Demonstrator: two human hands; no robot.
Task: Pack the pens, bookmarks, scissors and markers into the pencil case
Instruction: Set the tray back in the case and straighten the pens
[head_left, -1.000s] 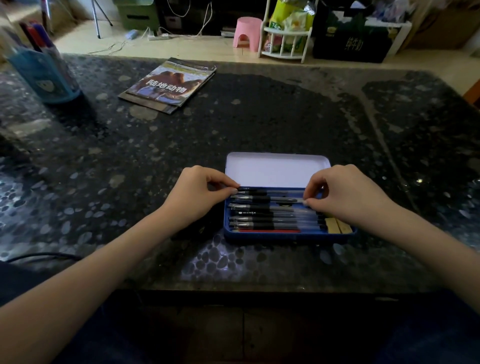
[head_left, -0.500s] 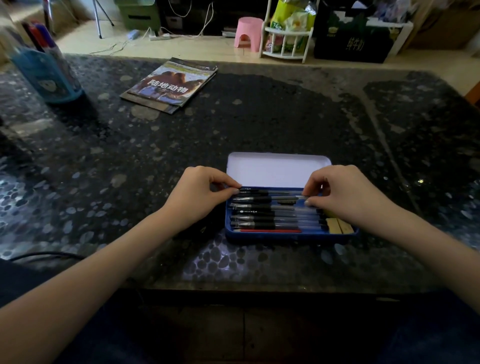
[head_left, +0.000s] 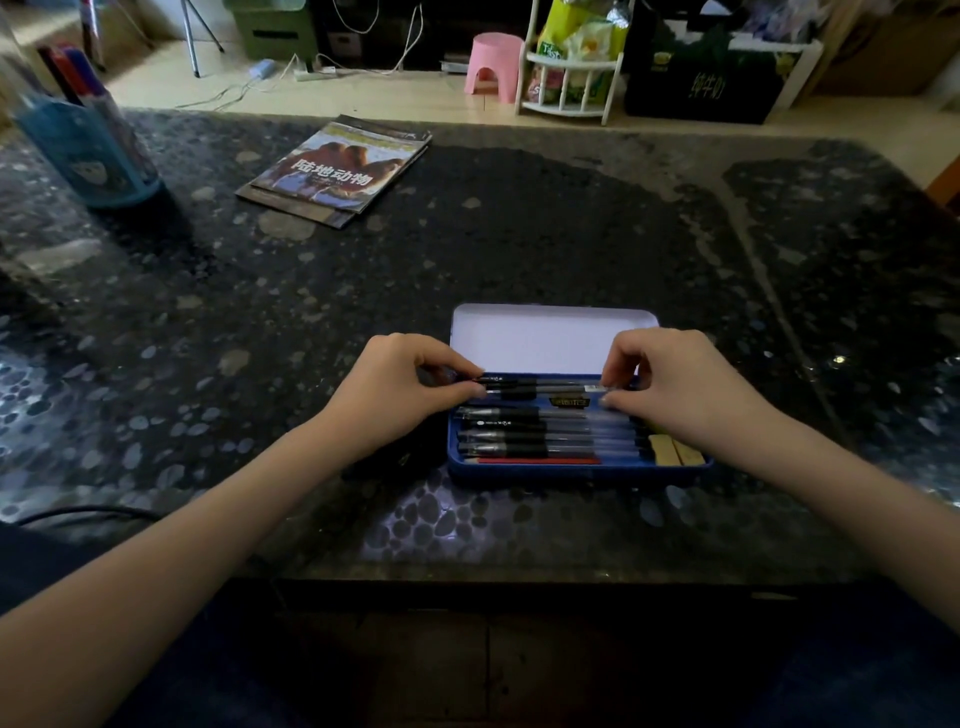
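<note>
Black pen (head_left: 535, 387) between both hands' fingertips.

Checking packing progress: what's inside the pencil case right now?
The open pencil case holds a row of black-grip pens, a red pencil at the near edge and two tan pieces. The left hand and right hand cover the ends of the far pens.

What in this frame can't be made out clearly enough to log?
All in the head view:
- Right ends of the pens in the pencil case: covered by the right hand.
- Scissors or markers in the case: none can be told apart in the dim light.
- Label on the small dark item between the pens: too small to read.
- Pen holder at far left: blurred, and cut off by the frame edge.
</note>
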